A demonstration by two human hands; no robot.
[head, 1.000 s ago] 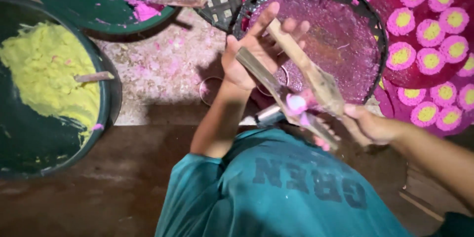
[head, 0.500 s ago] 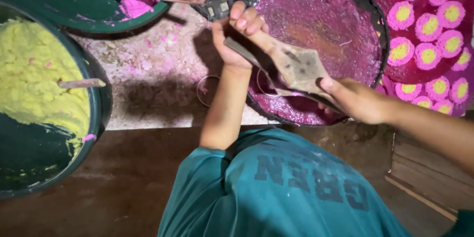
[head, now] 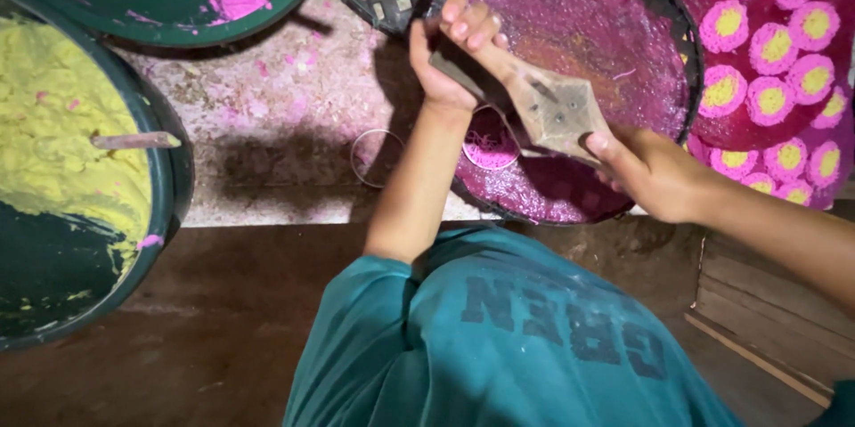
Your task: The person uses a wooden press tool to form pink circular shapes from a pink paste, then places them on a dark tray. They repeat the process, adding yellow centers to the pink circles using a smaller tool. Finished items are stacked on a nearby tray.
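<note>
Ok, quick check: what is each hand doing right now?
Left hand: closed around the narrow end of the wooden paddle.
Right hand: gripping the paddle's wide end.

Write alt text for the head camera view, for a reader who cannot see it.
Both hands hold a wooden tool over a round woven tray coated in purple paste: the left hand grips its handle, the right hand its diamond-shaped head. A green bowl of yellow paste sits at left, and pink-and-yellow discs lie at right.

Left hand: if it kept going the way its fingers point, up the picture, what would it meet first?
Probably the dark rim of the round tray of purple paste, just beyond the left hand gripping the wooden tool; depth is unclear.
</note>
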